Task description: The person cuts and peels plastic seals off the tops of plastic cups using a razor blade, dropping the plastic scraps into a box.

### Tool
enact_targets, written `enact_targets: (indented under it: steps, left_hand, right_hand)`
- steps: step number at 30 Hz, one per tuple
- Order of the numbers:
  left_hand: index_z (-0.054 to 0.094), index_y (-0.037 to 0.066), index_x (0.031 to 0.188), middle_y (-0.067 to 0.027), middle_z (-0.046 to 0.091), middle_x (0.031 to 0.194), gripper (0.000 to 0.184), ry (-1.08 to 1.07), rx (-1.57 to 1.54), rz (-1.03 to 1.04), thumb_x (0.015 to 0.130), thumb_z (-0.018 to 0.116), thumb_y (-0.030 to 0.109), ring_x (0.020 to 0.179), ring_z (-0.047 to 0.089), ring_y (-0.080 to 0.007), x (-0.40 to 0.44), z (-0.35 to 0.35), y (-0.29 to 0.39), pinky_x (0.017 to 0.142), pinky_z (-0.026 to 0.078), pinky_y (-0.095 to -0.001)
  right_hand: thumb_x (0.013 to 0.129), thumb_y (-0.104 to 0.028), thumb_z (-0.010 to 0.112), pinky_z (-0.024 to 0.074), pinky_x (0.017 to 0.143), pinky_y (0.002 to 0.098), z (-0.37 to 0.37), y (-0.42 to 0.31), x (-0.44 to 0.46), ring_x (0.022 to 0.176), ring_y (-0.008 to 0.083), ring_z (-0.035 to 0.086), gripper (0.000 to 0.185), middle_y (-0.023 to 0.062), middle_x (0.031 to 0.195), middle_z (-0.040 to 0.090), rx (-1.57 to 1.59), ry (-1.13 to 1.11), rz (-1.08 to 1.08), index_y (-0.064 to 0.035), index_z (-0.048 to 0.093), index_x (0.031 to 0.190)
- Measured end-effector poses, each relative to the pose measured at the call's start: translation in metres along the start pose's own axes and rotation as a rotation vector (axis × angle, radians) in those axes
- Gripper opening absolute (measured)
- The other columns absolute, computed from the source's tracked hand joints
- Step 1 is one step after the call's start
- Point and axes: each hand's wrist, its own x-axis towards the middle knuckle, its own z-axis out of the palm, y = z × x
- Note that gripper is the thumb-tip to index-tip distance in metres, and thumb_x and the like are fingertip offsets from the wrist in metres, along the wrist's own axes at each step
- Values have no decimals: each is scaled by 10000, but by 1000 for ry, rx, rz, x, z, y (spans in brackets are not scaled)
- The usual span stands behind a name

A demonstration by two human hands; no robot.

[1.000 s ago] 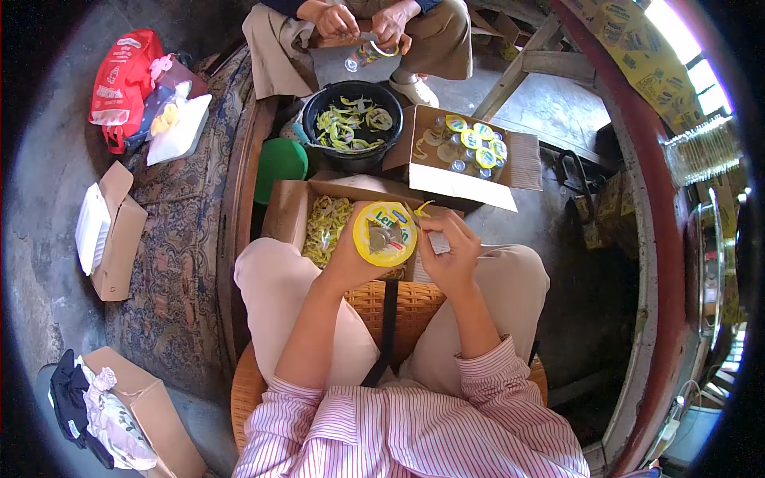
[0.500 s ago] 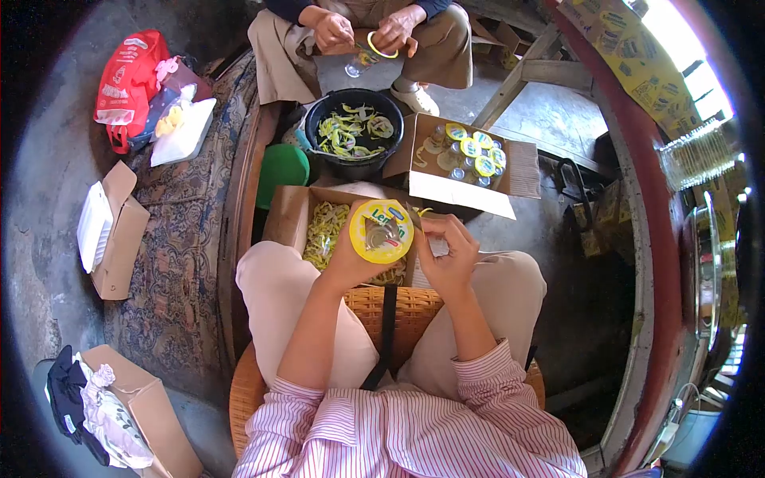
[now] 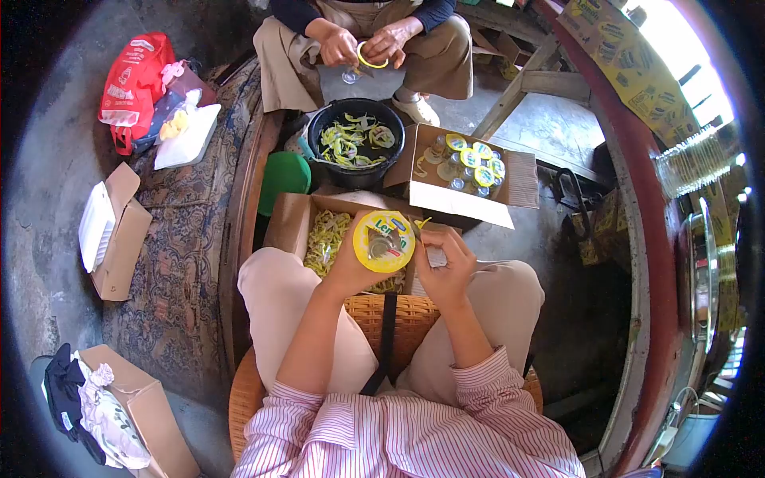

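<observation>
My left hand [image 3: 351, 264] is wrapped round a plastic cup with a yellow printed lid [image 3: 383, 241], held above my lap with the lid facing me. At the cup's right edge, my right hand [image 3: 445, 265] is closed in a pinch on a small blade, mostly hidden by the fingers. A thin yellow strip [image 3: 422, 222] sticks up between the lid's rim and that hand. Beneath the cup, a cardboard box [image 3: 288, 223] holds many yellow-green strips [image 3: 325, 243].
A black bucket [image 3: 356, 177] with strips stands ahead, beside an open carton [image 3: 470, 204] of lidded cups. Across from me, a person's hands [image 3: 362, 48] hold a cup with a yellow rim. A green lid [image 3: 284, 177] lies left; a wooden frame [image 3: 555, 83] stands right.
The cup has stayed between my hands, while the surroundings have shifted slightly down in view. The yellow strip shows more clearly than half a second ago. The other person's hands have moved around their cup.
</observation>
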Motion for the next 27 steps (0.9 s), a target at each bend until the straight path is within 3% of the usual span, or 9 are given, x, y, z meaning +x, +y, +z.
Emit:
enact_targets:
  steps: [8,11,17,27]
  left_hand:
    - [440,58,1127,-74,536,1074,637,-85,-15,-6,584,773,58,974,532,-163,-3,-1,-2,850,426,-289]
    - [429,49,1149,-77,540,1075,674,-100,68,4,578,785,84,976,536,-163,-4,-4,6,852,429,-293]
    - [387,33,1204,-82,520,1116,787,-168,106,-23,549,810,138,1011,517,-160,-6,-7,-11,880,419,-292]
    - [405,56,1153,-61,495,1085,699,-167,-46,-81,569,788,94,1019,492,-154,-4,-5,2,880,397,-280]
  right_hand:
    - [663,85,612,466,575,284,-4,1,3,646,241,604,141,130,730,607,55,-39,13,5,596,778]
    - [637,83,632,462,609,255,-5,2,1,677,197,607,138,117,748,624,34,-64,59,10,595,749]
    - [647,87,622,474,622,260,-6,5,2,686,199,612,127,117,753,623,70,-84,58,10,592,744]
    - [659,82,613,478,595,258,-8,9,1,672,209,609,125,120,756,616,51,-131,106,11,604,762]
